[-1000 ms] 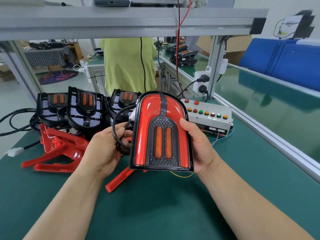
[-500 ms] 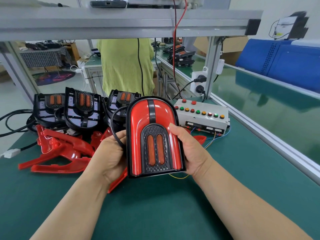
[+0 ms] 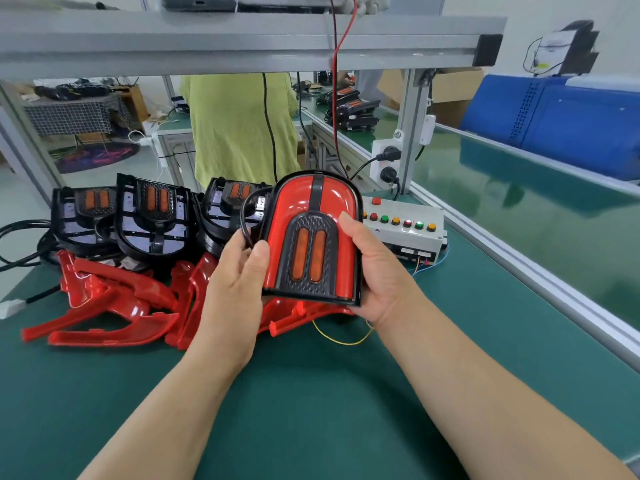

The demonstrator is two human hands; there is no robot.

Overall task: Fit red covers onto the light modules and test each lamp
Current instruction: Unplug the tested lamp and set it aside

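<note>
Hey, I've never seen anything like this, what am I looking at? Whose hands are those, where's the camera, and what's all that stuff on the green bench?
No machine here: a person works bare-handed, and the picture comes from a camera worn on their head, looking forward and down. The left hand and right hand hold a lamp between them, a black light module with its red cover fitted; a black cable loops beside the left hand. On the green bench behind lie loose red covers, and past them stand uncovered modules. To the right sits a white test box with coloured buttons. A person in a green shirt stands beyond the bench.
</note>
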